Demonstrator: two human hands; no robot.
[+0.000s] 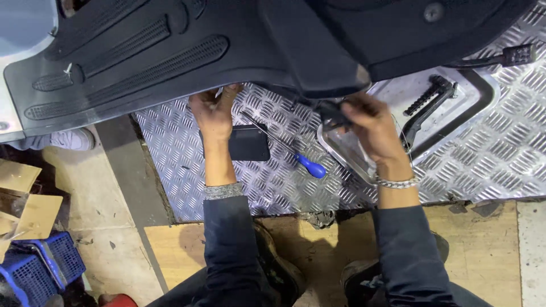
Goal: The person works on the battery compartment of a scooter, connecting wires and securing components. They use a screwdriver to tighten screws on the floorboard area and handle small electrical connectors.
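A dark plastic scooter floorboard panel point(170, 51) spans the top of the view, over a diamond-tread metal plate point(273, 187). My left hand point(213, 111) reaches up to the panel's lower edge, fingers curled on a small pale part there. My right hand point(369, 122) grips a small black part under the panel's central hump, above a shiny metal tray point(350, 156). A blue-handled screwdriver point(310, 166) lies on the tread plate between my hands. A flat black rectangular piece point(249, 143) rests beside my left wrist.
A black kick lever point(429, 108) lies on the tray at right, and a foot peg point(515, 55) sticks out at upper right. Blue plastic crates point(40, 264) and cardboard sit at lower left. Another person's white shoe point(68, 139) shows at left. My shoes rest on plywood below.
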